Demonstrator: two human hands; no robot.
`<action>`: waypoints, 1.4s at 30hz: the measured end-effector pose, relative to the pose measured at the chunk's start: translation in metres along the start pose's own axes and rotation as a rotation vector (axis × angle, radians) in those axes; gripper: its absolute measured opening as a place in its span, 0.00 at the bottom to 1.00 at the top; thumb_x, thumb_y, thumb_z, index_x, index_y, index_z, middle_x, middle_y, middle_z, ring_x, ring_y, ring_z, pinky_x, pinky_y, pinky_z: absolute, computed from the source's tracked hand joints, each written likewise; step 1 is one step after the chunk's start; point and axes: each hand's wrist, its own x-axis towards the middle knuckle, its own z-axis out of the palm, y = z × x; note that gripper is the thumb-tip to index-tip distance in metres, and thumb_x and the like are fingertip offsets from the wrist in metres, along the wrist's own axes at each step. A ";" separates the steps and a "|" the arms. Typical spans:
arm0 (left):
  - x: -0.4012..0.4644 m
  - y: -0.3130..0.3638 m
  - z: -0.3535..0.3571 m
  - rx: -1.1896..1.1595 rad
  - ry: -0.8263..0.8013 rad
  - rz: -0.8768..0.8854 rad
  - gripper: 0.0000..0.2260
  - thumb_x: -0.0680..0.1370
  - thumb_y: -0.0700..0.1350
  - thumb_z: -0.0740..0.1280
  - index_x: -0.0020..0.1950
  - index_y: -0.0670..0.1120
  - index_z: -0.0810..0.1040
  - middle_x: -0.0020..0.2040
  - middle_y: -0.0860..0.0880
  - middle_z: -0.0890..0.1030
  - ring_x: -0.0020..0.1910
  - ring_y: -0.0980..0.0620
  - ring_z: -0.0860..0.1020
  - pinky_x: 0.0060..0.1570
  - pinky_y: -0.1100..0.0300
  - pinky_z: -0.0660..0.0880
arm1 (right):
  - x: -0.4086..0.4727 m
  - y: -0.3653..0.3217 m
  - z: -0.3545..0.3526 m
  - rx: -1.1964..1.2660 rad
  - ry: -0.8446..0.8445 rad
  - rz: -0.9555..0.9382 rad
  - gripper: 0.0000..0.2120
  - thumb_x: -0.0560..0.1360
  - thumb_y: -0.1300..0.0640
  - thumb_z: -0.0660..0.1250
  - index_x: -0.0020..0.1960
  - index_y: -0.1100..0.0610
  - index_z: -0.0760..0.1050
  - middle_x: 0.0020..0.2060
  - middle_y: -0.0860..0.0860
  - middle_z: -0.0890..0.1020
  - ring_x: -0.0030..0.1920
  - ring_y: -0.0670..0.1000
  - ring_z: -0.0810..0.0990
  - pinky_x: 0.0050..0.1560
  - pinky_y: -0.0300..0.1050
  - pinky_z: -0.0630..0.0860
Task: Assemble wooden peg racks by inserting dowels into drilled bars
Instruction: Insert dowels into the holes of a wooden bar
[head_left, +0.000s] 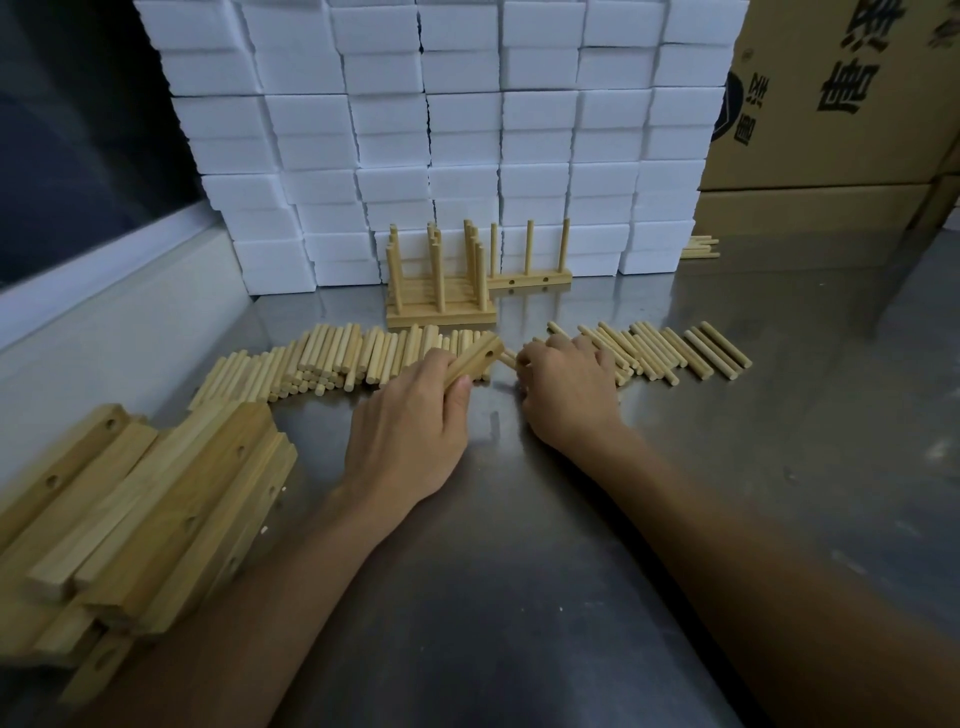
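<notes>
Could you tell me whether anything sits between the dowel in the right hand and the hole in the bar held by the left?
Nothing visible does: the right hand pinches a dowel just beside the hole in the bar the left hand grips.

You are looking at a dim, evenly lit scene with a cool cast; the steel counter (519, 519) gives back soft, smeared glare at its far right and mirrors your forearms darkly. The wide lens bows the white foam blocks (441, 130) outward near the edges, and the nearest corners go soft.
</notes>
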 end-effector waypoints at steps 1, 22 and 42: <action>0.000 0.000 0.000 -0.001 0.005 -0.002 0.09 0.83 0.50 0.59 0.55 0.45 0.74 0.41 0.49 0.77 0.36 0.47 0.76 0.36 0.48 0.75 | 0.000 0.000 0.000 0.000 0.006 -0.001 0.10 0.77 0.56 0.66 0.58 0.52 0.76 0.56 0.52 0.76 0.59 0.56 0.71 0.61 0.53 0.65; 0.003 -0.011 0.005 -0.137 0.106 -0.101 0.11 0.82 0.54 0.58 0.48 0.47 0.71 0.33 0.54 0.73 0.31 0.59 0.71 0.27 0.61 0.61 | -0.014 -0.013 -0.015 0.444 0.332 -0.234 0.17 0.81 0.44 0.60 0.45 0.58 0.74 0.30 0.47 0.76 0.30 0.48 0.73 0.30 0.47 0.69; 0.002 -0.007 0.001 -0.059 0.139 0.065 0.06 0.79 0.42 0.67 0.51 0.39 0.77 0.43 0.43 0.78 0.38 0.43 0.76 0.34 0.47 0.74 | -0.013 -0.009 -0.011 0.468 0.235 -0.325 0.13 0.82 0.53 0.60 0.49 0.61 0.78 0.34 0.53 0.79 0.33 0.53 0.75 0.37 0.55 0.74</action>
